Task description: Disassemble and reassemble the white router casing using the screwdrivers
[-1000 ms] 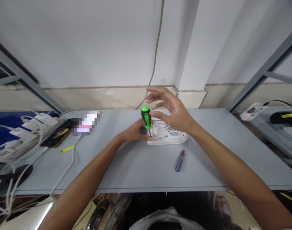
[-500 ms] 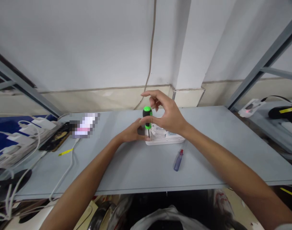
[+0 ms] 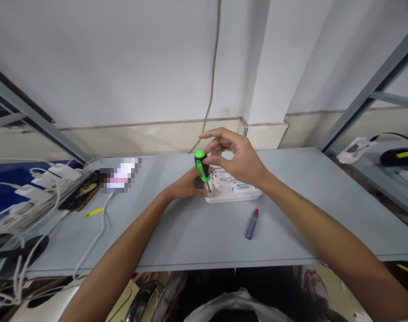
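Observation:
A white plastic device (image 3: 247,196) with a vented underside and printed labels lies on the grey table. My left hand (image 3: 187,184) grips its left end, thumb at the near edge and fingers at the far side. The black and green screwdriver (image 3: 203,167) stands at the device's left end, tip down near the corner, handle leaning left. My right hand (image 3: 235,152) is above the device, fingers curved and apart; its thumb is against or right beside the handle, without the fingers wrapped round it. The exact tip contact is too small to make out.
A second screwdriver with a clear purplish handle (image 3: 252,224) lies in front of the device. To the left are a lit phone (image 3: 122,174), a dark phone (image 3: 85,190), white chargers (image 3: 44,181) and loose cables. Metal frame posts (image 3: 361,96) rise at both sides.
The screwdriver has gone from nearly upright to leaning left. My right hand's fingers have loosened around the handle. My left hand has stayed on the device.

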A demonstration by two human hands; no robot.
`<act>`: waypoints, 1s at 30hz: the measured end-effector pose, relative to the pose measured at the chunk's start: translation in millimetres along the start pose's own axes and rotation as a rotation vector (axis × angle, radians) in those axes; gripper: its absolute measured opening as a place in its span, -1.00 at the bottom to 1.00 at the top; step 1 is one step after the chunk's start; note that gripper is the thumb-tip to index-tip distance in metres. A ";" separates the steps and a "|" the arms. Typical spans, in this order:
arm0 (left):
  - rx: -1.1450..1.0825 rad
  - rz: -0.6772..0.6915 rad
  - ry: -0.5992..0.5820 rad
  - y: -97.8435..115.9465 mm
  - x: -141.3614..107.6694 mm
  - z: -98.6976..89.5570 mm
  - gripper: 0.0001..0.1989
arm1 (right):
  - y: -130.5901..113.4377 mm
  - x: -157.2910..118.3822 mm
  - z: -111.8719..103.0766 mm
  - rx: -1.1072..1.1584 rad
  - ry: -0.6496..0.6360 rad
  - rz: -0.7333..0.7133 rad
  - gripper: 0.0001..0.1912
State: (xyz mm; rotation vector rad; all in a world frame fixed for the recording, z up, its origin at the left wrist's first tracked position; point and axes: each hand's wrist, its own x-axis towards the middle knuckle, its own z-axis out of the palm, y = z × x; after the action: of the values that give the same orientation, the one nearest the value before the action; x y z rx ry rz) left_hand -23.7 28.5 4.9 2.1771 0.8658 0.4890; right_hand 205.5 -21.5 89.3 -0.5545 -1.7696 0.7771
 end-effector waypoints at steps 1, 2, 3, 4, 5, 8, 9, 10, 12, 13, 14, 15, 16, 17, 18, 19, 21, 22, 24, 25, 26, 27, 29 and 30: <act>0.014 -0.017 0.005 0.3 -0.1 -0.1 -0.14 | 0.2 -0.1 0.2 -0.022 0.033 0.002 -0.53; 0.032 -0.033 0.014 0.4 -0.1 -0.2 -0.14 | 0.3 -0.3 0.7 -0.029 0.044 -0.001 -0.47; 0.047 -0.044 0.018 0.2 -0.1 -0.3 -0.15 | 0.5 -0.5 1.5 -0.015 0.026 -0.004 -0.44; 0.052 -0.048 0.019 -0.3 -0.2 -0.3 -0.15 | 0.6 -0.7 2.6 0.014 -0.009 -0.006 -0.47; 0.050 -0.046 0.017 -1.1 -0.2 -0.4 -0.15 | 0.6 -0.9 4.1 0.040 -0.043 -0.002 -0.51; 0.045 -0.057 0.029 -3.5 -0.3 -0.3 -0.09 | -0.2 -1.4 8.3 -0.012 -0.016 -0.010 -0.57; 0.048 -0.064 0.030 -3.7 -0.4 -0.2 -0.08 | -0.7 -1.6 9.2 -0.053 0.016 -0.024 -0.55; 0.050 -0.070 0.029 -3.5 -0.4 -0.1 -0.08 | -1.1 -1.8 9.6 -0.072 0.033 -0.034 -0.53; 0.044 -0.061 0.015 -2.0 -0.4 0.1 -0.11 | -1.4 -2.0 9.2 -0.020 -0.014 -0.029 -0.58; 0.031 -0.043 0.008 -1.0 -0.5 0.2 -0.12 | -0.9 -2.1 8.6 0.033 -0.057 -0.012 -0.61; 0.016 -0.025 0.003 0.1 -0.5 0.3 -0.13 | -0.2 -2.1 7.9 0.074 -0.088 0.009 -0.63; 0.001 -0.013 0.003 0.9 -0.6 0.3 -0.13 | 0.8 -2.0 7.2 0.084 -0.087 0.022 -0.65; -0.005 -0.012 0.000 1.5 -0.7 0.2 -0.14 | 1.8 -1.9 6.6 0.062 -0.055 0.026 -0.66; 0.001 -0.024 -0.001 1.6 -0.8 0.1 -0.15 | 2.6 -1.7 6.0 0.019 -0.009 0.020 -0.66; 0.019 -0.044 -0.001 1.3 -1.0 -0.1 -0.18 | 3.0 -1.5 5.4 -0.025 0.031 0.007 -0.64; 0.044 -0.063 -0.002 0.7 -1.2 -0.2 -0.21 | 2.8 -1.4 4.7 -0.054 0.049 -0.008 -0.61; 0.090 -0.079 0.001 -0.9 -1.5 -0.4 -0.26 | 0.9 -1.3 3.7 -0.031 -0.008 -0.014 -0.58; 0.098 -0.073 0.005 -1.7 -1.7 -0.3 -0.26 | -0.3 -1.5 3.6 0.015 -0.077 0.002 -0.58; 0.079 -0.038 0.018 -3.0 -1.9 0.0 -0.24 | -1.8 -2.4 5.3 0.108 -0.205 0.048 -0.62; 0.063 -0.017 0.023 -3.4 -2.0 0.2 -0.22 | -1.6 -3.1 7.2 0.129 -0.238 0.061 -0.64; 0.048 0.003 0.027 -3.7 -2.1 0.3 -0.19 | -0.5 -3.8 9.7 0.118 -0.240 0.058 -0.67; 0.037 0.015 0.026 -3.9 -2.2 0.4 -0.17 | 1.3 -4.5 12.5 0.071 -0.207 0.038 -0.70; 0.036 0.000 0.021 -3.6 -2.6 0.2 -0.18 | 5.8 -5.5 17.2 -0.091 -0.065 -0.040 -0.72; 0.041 -0.019 0.019 -3.0 -2.8 -0.1 -0.21 | 7.5 -5.7 18.3 -0.173 -0.002 -0.079 -0.68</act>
State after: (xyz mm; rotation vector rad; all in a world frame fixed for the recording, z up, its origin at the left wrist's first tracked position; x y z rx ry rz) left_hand -27.0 28.1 2.4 2.2028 0.9139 0.4873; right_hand 189.9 -24.6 76.2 -0.5940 -1.8605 0.5739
